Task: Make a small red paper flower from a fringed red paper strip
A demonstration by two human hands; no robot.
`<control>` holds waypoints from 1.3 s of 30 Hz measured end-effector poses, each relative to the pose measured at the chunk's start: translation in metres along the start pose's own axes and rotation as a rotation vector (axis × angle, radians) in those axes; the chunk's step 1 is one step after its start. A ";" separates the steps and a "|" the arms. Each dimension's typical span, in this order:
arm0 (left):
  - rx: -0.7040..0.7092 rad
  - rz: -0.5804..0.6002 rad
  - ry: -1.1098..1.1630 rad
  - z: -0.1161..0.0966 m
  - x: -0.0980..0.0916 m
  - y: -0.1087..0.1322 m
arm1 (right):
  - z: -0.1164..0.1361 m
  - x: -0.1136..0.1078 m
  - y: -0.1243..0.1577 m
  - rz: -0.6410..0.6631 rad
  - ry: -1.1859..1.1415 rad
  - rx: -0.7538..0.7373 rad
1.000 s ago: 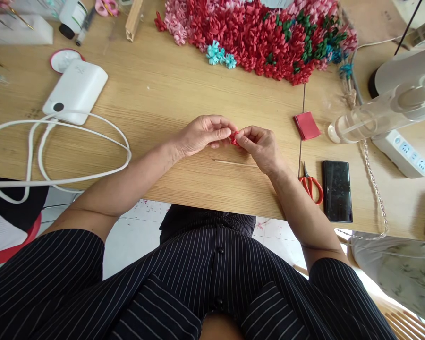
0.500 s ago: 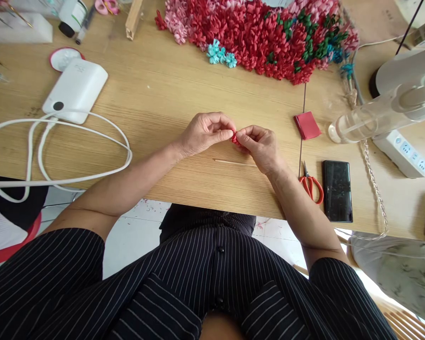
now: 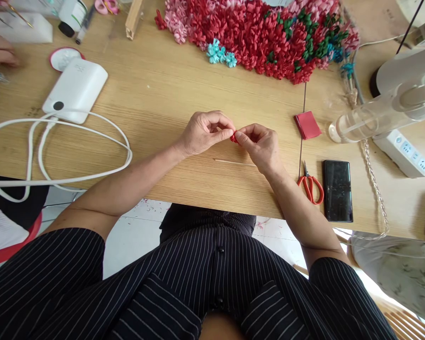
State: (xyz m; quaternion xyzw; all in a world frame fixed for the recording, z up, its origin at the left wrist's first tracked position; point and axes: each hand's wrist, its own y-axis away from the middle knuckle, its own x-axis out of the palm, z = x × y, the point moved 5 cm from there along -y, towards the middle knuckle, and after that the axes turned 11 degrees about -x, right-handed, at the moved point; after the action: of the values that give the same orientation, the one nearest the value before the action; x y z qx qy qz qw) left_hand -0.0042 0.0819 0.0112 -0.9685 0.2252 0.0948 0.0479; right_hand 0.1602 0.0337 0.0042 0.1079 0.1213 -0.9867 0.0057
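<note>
A small red flower-like piece [image 3: 233, 137] is pinched between the fingertips of both hands above the wooden table [image 3: 184, 184]. My left hand [image 3: 207, 133] has thumb and forefinger closed on its left side. From the right, my right hand [image 3: 259, 144] presses it between thumb and fingers; these fingers partly hide the piece. Below the hands a thin wooden stick [image 3: 232, 162] lies on the table, its right end close to my right hand. Right of them are a stack of red squares [image 3: 307, 125] and red-handled scissors [image 3: 310, 186].
At the back lies a heap of red, pink and green flowers [image 3: 248, 38]. On the left are a white power bank [image 3: 76, 89], its looped cable [image 3: 81, 180] and another person's hand [image 3: 0, 49]. A phone [image 3: 337, 191], clear bottle [image 3: 378, 113] and power strip [image 3: 403, 152] lie right.
Another person's hand has come into view at the far left. My fingers have shifted slightly around the red piece, and less of it shows.
</note>
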 end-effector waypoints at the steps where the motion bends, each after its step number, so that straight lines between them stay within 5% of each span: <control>1: 0.022 -0.001 -0.018 0.000 0.000 0.000 | -0.001 0.000 0.000 -0.003 0.001 0.003; 19: 0.041 0.037 -0.054 0.009 0.001 -0.001 | -0.002 0.001 -0.001 -0.019 0.044 -0.036; 30: -0.193 0.030 0.058 0.022 0.003 -0.003 | 0.003 0.003 0.002 -0.024 0.104 -0.053; 39: -0.166 0.010 -0.003 0.016 0.003 0.000 | 0.004 0.003 0.002 -0.024 0.144 -0.035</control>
State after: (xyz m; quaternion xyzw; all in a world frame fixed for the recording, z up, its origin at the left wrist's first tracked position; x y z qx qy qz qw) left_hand -0.0041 0.0833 -0.0053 -0.9678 0.2215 0.1146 -0.0325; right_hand 0.1563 0.0308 0.0071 0.1769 0.1401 -0.9741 -0.0132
